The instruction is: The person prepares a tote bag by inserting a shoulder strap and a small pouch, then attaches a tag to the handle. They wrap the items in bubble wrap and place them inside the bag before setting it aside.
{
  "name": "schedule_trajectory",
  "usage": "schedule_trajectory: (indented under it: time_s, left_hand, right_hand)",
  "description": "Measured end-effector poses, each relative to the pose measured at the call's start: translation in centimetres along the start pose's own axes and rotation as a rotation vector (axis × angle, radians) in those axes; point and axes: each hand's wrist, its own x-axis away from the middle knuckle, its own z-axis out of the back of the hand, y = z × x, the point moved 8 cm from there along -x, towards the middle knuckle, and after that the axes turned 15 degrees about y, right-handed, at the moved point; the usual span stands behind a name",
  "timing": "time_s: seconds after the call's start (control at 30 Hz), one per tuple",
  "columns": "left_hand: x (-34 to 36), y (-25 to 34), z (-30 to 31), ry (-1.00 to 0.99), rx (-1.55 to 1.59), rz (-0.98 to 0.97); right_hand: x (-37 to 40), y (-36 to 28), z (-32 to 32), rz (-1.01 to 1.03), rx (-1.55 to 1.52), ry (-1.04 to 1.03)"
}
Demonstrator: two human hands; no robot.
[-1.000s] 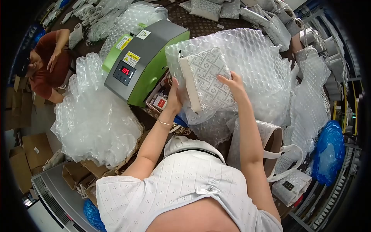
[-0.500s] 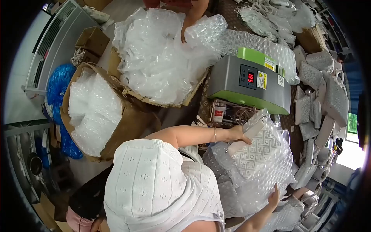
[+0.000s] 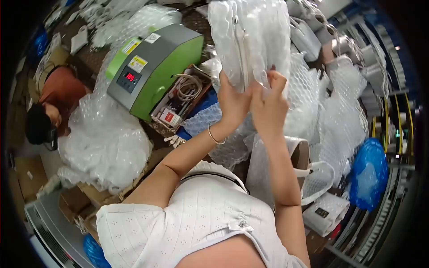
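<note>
Both hands are up against a white handbag (image 3: 244, 47) at the top centre, where a zipper runs down its middle. Clear bubble wrap (image 3: 273, 38) covers its sides. My left hand (image 3: 233, 102), below a thin bracelet, is closed around the lower left edge of the bag and wrap. Beside it, almost touching, my right hand (image 3: 270, 105) pinches the lower right edge. Its fingertips are partly hidden behind the wrap. Under my right forearm stands another pale bag (image 3: 261, 167) with a white handle.
A grey and green machine (image 3: 154, 67) with a red display stands left, beside a box of cables (image 3: 190, 87). Bubble wrap (image 3: 107, 138) is heaped at far left near another person (image 3: 62, 96). More wrapped bags (image 3: 337, 107) and a blue plastic bundle (image 3: 370, 174) lie right.
My view has swung right. The patterned bag, which lay flat on bubble wrap with my hands apart, is now lifted with its zipper toward me, and my hands have come together at its near end.
</note>
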Motion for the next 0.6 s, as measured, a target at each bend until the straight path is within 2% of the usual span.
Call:
schedule_trajectory:
  time_s: [0.03, 0.1, 0.13, 0.17, 0.2, 0.23, 0.27, 0.3, 0.33, 0.37, 0.47, 0.5, 0.57, 0.6]
  left_hand:
    - [1.4, 1.8, -1.1, -0.083, 0.048, -0.080]
    - [4.1, 4.8, -2.3, -0.236, 0.145, -0.222]
    - [4.8, 5.6, -2.8, -0.291, 0.146, -0.219]
    - [6.2, 8.9, -2.7, -0.251, 0.117, -0.637]
    - [8.2, 10.9, -3.0, -0.278, 0.124, -0.831]
    - [10.3, 12.6, -3.3, -0.296, 0.141, -1.023]
    - [12.4, 14.2, -3.8, -0.378, 0.176, -1.099]
    - [14.5, 15.1, -3.9, -0.453, 0.219, -1.176]
    - [15.5, 15.3, -4.0, -0.525, 0.252, -1.160]
    - [17.0, 16.0, -3.3, -0.614, 0.425, -1.243]
    - [19.4, 17.0, -2.0, -0.757, 0.820, -1.391]
    - [19.2, 16.6, -2.8, -0.821, 0.808, -1.245]
    - [19.3, 14.7, -4.6, -0.939, 0.754, -0.950]
    - [21.9, 12.0, -8.4, -1.109, 0.314, -0.919]
  right_hand:
    - [0.2, -1.3, 1.2, 0.094, -0.075, 0.171]
    - [-0.4, -1.6, 3.7, 0.076, -0.047, 0.272]
    - [-1.0, -1.5, 5.1, 0.059, -0.028, 0.315]
    - [-1.8, 0.2, 6.2, -0.078, -0.201, 0.315]
    - [-2.2, 1.9, 7.5, -0.220, -0.369, 0.326]
    - [-2.0, 2.6, 9.7, -0.270, -0.313, 0.377]
    - [-1.5, 3.7, 11.4, -0.453, -0.519, 0.443]
    - [-1.0, 4.8, 13.3, -0.551, -0.608, 0.511]
    - [-0.3, 5.9, 15.3, -0.644, -0.700, 0.589]
    - [-0.1, 6.9, 16.5, -0.726, -0.812, 0.536]
    - [0.7, 8.5, 24.7, -0.611, -0.777, 0.598]
    - [1.6, 8.7, 28.3, -0.554, -0.716, 0.649]
    - [6.5, 7.2, 39.0, -0.447, -0.251, 0.982]
    - [9.2, 7.4, 44.8, -0.376, -0.045, 0.990]
